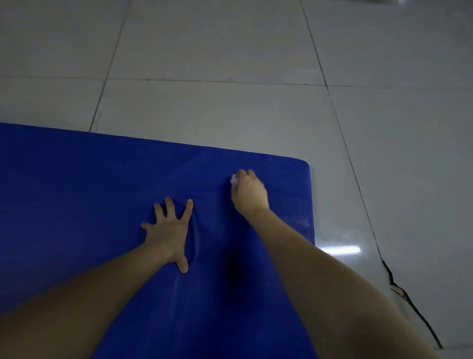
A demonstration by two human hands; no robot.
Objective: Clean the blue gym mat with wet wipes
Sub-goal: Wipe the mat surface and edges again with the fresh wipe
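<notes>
The blue gym mat (76,192) is cut off by the left and bottom edges of the view, so only its far right corner shows whole. Most of the wet wipe (233,178) is hidden inside the right hand (248,194); just a small white tuft pokes out beside the knuckles (its fold cannot be told). That hand's fingertips curl out of sight beneath it. Both forearms run off the bottom edge and cover parts of the mat. On the tiled floor (230,51), a thin dark line (409,302) at the right could be a crack or a cord. A pale shape (376,1) at the top edge is clipped and unidentifiable.
</notes>
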